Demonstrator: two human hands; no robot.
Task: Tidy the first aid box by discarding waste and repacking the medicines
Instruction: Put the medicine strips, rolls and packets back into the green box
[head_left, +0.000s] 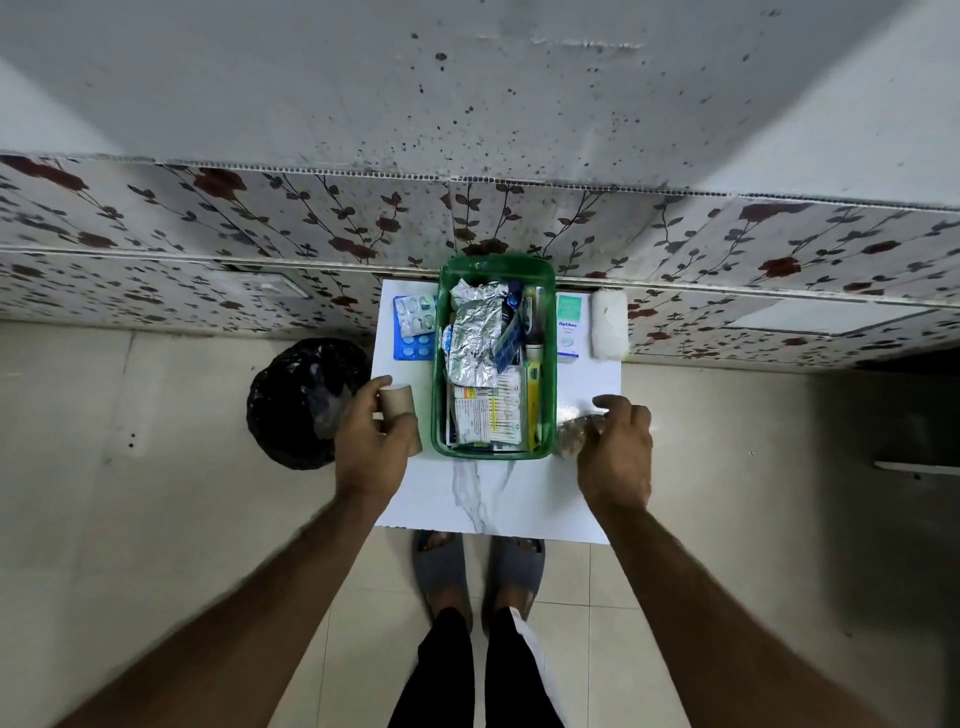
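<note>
First aid box on a small white table, viewed from above, with both hands at its near corners.

The green first aid box (548, 364) is set mid-table (493, 499), filled with foil blister strips (475, 338) and cartons; a cardboard roll (396, 401) is gripped in the left hand (371, 441), just left of the box; a crumpled clear wrapper (574, 428) is closed upon by the right hand (615, 447) at the box's right; blue blister packs (414, 327) lie left of the box, a white carton (571, 325) and gauze roll (609, 325) right; a black-lined bin (301, 400) stands on the floor, left of the table.
</note>
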